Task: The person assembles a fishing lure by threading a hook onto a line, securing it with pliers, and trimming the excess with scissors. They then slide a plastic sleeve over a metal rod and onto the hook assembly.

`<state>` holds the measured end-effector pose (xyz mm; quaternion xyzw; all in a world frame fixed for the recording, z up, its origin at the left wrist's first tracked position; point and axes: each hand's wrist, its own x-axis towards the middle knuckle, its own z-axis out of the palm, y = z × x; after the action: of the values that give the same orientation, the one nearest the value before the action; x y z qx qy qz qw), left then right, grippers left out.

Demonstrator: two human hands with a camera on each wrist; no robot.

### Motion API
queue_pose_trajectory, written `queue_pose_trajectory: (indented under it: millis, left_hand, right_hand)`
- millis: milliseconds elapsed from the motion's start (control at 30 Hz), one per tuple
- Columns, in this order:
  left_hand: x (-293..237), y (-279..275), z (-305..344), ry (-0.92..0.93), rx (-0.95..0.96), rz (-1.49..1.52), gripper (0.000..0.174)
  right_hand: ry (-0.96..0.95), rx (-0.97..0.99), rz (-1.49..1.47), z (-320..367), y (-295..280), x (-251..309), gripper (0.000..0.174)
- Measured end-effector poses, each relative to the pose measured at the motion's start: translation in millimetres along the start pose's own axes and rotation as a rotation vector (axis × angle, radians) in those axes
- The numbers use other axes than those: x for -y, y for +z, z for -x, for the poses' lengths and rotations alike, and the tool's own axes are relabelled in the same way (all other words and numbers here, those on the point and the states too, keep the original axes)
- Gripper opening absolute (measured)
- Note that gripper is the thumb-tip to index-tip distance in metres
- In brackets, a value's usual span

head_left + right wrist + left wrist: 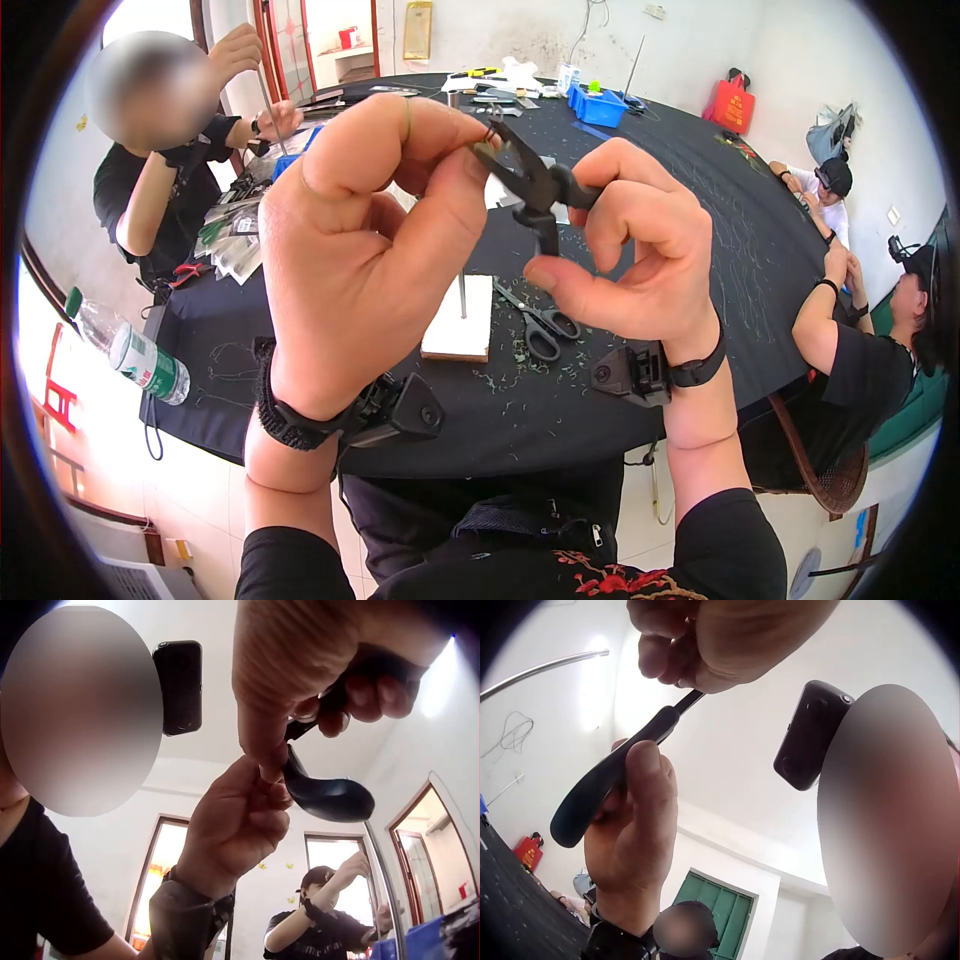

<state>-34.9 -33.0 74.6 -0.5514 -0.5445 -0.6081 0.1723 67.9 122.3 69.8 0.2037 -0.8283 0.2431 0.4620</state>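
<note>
My right hand [640, 240] holds a pair of black-handled pliers [538, 185], fingers curled at one handle and thumb at the other. Raised above the table, the pliers' jaws point up and left to my left hand [370, 210]. Thumb and index finger of that hand pinch a tiny wire-like piece at the jaw tips; I cannot tell exactly what it is. From the left wrist view, a curved handle [615, 776] lies against the right thumb. The right wrist view has the other side of a handle [326, 796], close by the left fingers [262, 814].
Below my hands, a white block [455, 335] carries an upright thin metal rod [463, 297]. Beside it lie black scissors [540, 325] among green scraps. A plastic bottle [140, 355] is at left, a blue bin [598, 105] at the back. Other people sit around the black-covered table [640, 300].
</note>
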Motion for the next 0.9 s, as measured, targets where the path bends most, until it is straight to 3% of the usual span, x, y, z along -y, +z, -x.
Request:
queue_pose_trajectory:
  millis: [267,467,600,633,667,700,767,800,867,900]
  left_hand:
    - [1.1,1.7,1.0,0.006,-0.022,0.033,0.009]
    - [-1.0,-4.4,0.8,0.014,0.003,0.003,0.007]
    - [-2.5,-0.7,-5.8,0.104,-0.035,-0.029,0.008]
    - [-2.8,-0.7,-7.7,0.042,-0.093,-0.073,0.008]
    - [-2.4,-0.9,-9.5,-0.02,-0.152,-0.117,0.01]
    - [6.2,-2.8,-15.1,-0.143,-0.165,0.11,0.011]
    - [15.1,-12.0,-19.7,-0.18,-0.132,0.363,0.012]
    - [13.4,-12.0,-17.5,-0.18,-0.12,0.366,0.012]
    - [2.1,-12.1,-13.9,-0.347,-0.031,0.536,0.013]
    - [1.7,-12.2,-13.8,-0.338,-0.027,0.545,0.013]
  right_hand:
    - [-0.009,-0.04,0.025,1.6,1.9,-3.2,0.037]
    - [0.052,0.048,0.007,0.3,-2.9,3.0,0.038]
    - [-0.068,0.022,0.048,2.1,-4.8,5.9,0.037]
    - [-0.073,0.018,0.053,2.7,-4.3,8.0,0.036]
    - [-0.242,0.111,-0.005,1.5,-2.6,10.1,0.036]
    - [-0.28,0.114,-0.044,4.9,4.0,24.6,0.038]
    - [-0.161,0.155,-0.267,3.6,5.6,38.1,0.038]
    - [-0.184,0.114,-0.113,4.8,1.4,31.3,0.034]
    - [0.035,0.032,-0.118,8.2,-5.5,20.7,0.029]
    - [0.164,-0.02,-0.157,11.5,-9.4,19.2,0.028]
